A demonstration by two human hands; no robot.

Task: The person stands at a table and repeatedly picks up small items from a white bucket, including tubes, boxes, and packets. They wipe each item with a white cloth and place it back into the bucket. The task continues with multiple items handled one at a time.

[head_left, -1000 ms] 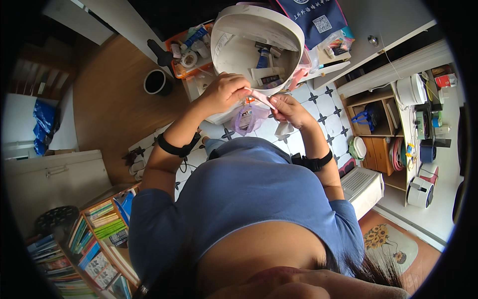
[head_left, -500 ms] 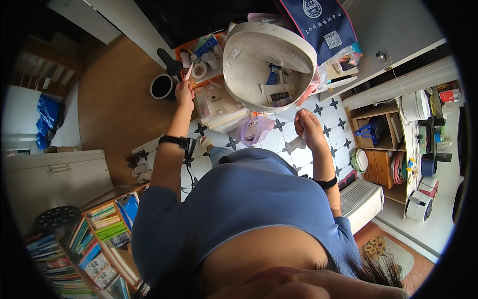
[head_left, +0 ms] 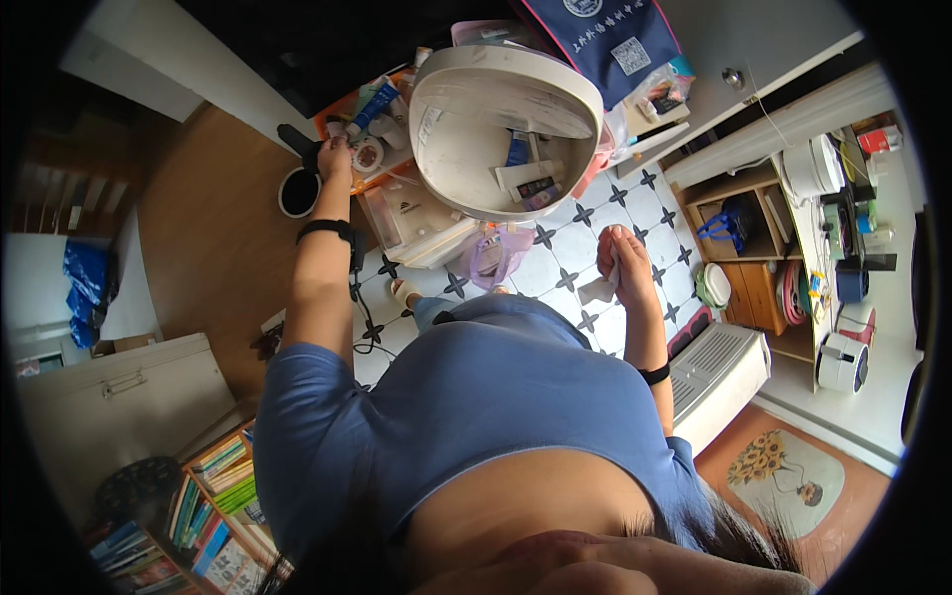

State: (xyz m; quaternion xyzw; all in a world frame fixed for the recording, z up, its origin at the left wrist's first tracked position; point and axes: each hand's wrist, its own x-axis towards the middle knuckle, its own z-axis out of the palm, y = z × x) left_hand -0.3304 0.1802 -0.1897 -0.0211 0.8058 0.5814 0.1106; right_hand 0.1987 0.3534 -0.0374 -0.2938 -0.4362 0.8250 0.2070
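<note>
My left hand (head_left: 335, 159) reaches into the near left part of an orange tray (head_left: 369, 184), its fingers curled; what they hold is hidden. Beside it lie a round white container (head_left: 368, 154), a blue tube (head_left: 375, 107) and other small bottles. My right hand (head_left: 627, 268) is closed on a crumpled white tissue (head_left: 598, 290), held over the tiled floor. Between the hands and farther off, a big off-white rounded bin (head_left: 436, 178) stands tipped toward me. Several tubes lie inside it, among them a white tube (head_left: 526, 175) and a dark blue one (head_left: 517, 149).
Left of the tray are a black handled object (head_left: 297, 142) and a black-lined bin (head_left: 298, 192). A clear drawer box (head_left: 402, 213) and a lilac plastic bag (head_left: 499, 256) sit below the tray. A navy bag (head_left: 605, 50) hangs behind. A white heater-like unit (head_left: 716, 382) is at right.
My left hand has moved forward and left into the tray; the slim pink object it held upright no longer shows. My right hand has drawn slightly nearer, still with the tissue.
</note>
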